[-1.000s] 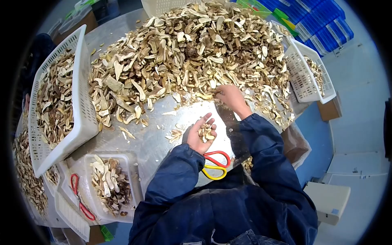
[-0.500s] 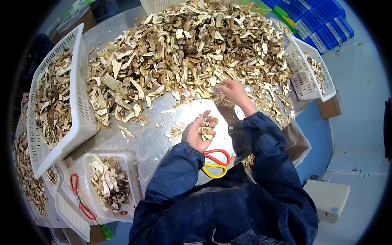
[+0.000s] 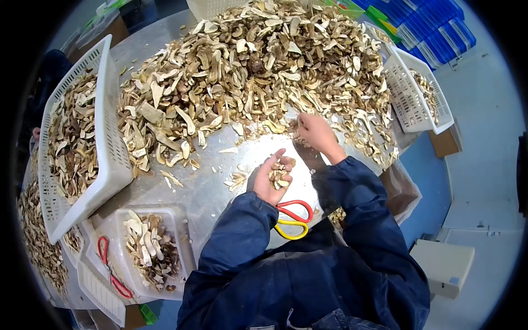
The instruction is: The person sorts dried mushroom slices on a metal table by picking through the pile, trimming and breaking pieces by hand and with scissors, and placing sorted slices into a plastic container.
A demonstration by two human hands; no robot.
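A large heap of dried, sliced mushrooms [image 3: 253,71] covers the far part of the metal table [image 3: 206,190]. My left hand [image 3: 269,179], palm up with fingers curled, cradles several small mushroom slices [image 3: 279,175]. At the heap's near edge my right hand [image 3: 316,133] is closed, fingertips down among small pieces; what they pinch, if anything, is hidden. Scissors with one red and one yellow handle [image 3: 294,230] lie just below my left hand, blades hidden. A few loose slices [image 3: 236,179] rest left of that hand.
A white basket of slices [image 3: 113,148] stands at the left, another [image 3: 410,110] at the right. Near the front left are a clear tub of slices [image 3: 179,242] and red-handled scissors [image 3: 103,250]. Blue crates [image 3: 429,33] are stacked at the back right. Another person's hand [image 3: 36,133] shows far left.
My right hand rose slightly off the heap's edge, then came back down to the small pieces. My left hand keeps its slices and has barely moved.
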